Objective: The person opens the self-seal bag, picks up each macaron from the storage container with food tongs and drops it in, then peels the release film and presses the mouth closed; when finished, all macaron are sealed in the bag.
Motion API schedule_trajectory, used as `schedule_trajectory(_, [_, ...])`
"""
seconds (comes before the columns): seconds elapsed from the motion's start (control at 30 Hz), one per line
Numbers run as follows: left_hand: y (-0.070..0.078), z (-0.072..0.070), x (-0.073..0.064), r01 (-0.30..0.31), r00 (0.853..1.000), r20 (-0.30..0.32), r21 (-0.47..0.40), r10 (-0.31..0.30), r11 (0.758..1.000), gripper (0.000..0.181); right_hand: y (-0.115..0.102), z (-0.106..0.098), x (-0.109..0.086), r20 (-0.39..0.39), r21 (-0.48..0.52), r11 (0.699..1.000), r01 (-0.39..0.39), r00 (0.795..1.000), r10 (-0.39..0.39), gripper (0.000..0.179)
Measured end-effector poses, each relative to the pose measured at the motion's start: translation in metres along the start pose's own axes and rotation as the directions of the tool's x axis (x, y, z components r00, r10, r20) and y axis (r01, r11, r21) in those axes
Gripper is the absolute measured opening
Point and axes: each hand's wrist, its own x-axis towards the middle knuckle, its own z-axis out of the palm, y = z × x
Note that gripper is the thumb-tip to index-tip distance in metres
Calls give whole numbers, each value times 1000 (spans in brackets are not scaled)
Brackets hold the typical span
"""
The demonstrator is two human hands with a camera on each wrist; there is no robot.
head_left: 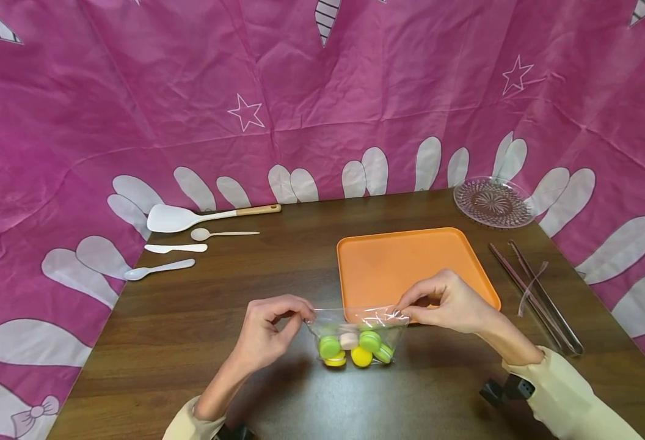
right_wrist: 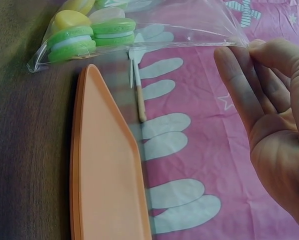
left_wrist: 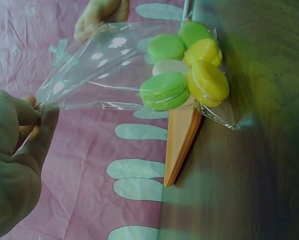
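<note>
A clear plastic bag (head_left: 363,321) hangs between both hands, just in front of the orange tray (head_left: 410,263). Inside it lie several toy-like macarons: green ones (left_wrist: 164,91), yellow ones (left_wrist: 207,82) and a pale one (head_left: 349,340). My left hand (head_left: 272,327) pinches the bag's top left corner between thumb and fingers. At the top right corner, my right hand (head_left: 451,302) pinches the plastic the same way, seen closely in the right wrist view. The bag's mouth edge is stretched between the hands; whether it is sealed I cannot tell.
On the left lie a white spatula (head_left: 171,218) with a wooden handle, a small wooden spoon (head_left: 201,234), a white knife (head_left: 176,248) and a white spoon (head_left: 160,269). Metal tongs (head_left: 548,299) lie at right, below a clear patterned plate (head_left: 493,203). A pink cloth (head_left: 300,79) hangs behind the table.
</note>
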Motion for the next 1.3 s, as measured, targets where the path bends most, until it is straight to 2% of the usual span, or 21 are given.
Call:
schedule_trajectory(0.1, [-2, 0, -1, -19, 1000, -2, -4, 19, 1000, 36, -1, 1, 0, -5, -5, 1000, 10, 1000, -10, 29])
schedule_trajectory(0.23, [-5, 2, 0, -69, 998, -16, -67, 68, 995, 30, -2, 1, 0, -6, -9, 1000, 19, 1000, -19, 29])
schedule_trajectory(0.3, [-2, 3, 2, -78, 997, -24, -90, 76, 993, 28, -2, 1, 0, -5, -5, 1000, 23, 1000, -23, 30])
schedule_trajectory(0.5, [22, 5, 15, -12, 1000, -27, -64, 10, 998, 33, -2, 2, 0, -15, -18, 999, 33, 999, -34, 30])
schedule_trajectory(0.6, [19, 4, 13, 5, 1000, -13, -62, -5, 998, 35, -2, 4, 0, -44, -57, 997, 61, 997, -63, 31])
schedule_trajectory(0.7, [9, 5, 9, 0, 1000, 13, -57, 1, 998, 37, 0, 7, -1, -86, -135, 983, 123, 987, -136, 33])
schedule_trajectory(0.83, [4, 5, 5, -25, 999, 42, -7, 25, 1000, 39, 2, 12, 0, -148, -226, 955, 191, 963, -227, 34])
schedule_trajectory(0.97, [7, 6, 4, -47, 998, 47, 87, 43, 995, 33, 1, 16, 0, -188, -287, 936, 205, 946, -265, 33])
schedule_trajectory(1.1, [9, 9, 5, -44, 999, 37, 141, 39, 989, 27, -1, 19, -1, -204, -317, 930, 185, 945, -257, 34])
schedule_trajectory(1.3, [7, 18, 5, 8, 999, 48, 125, -14, 992, 23, -5, 23, 0, -213, -306, 936, 173, 946, -244, 37])
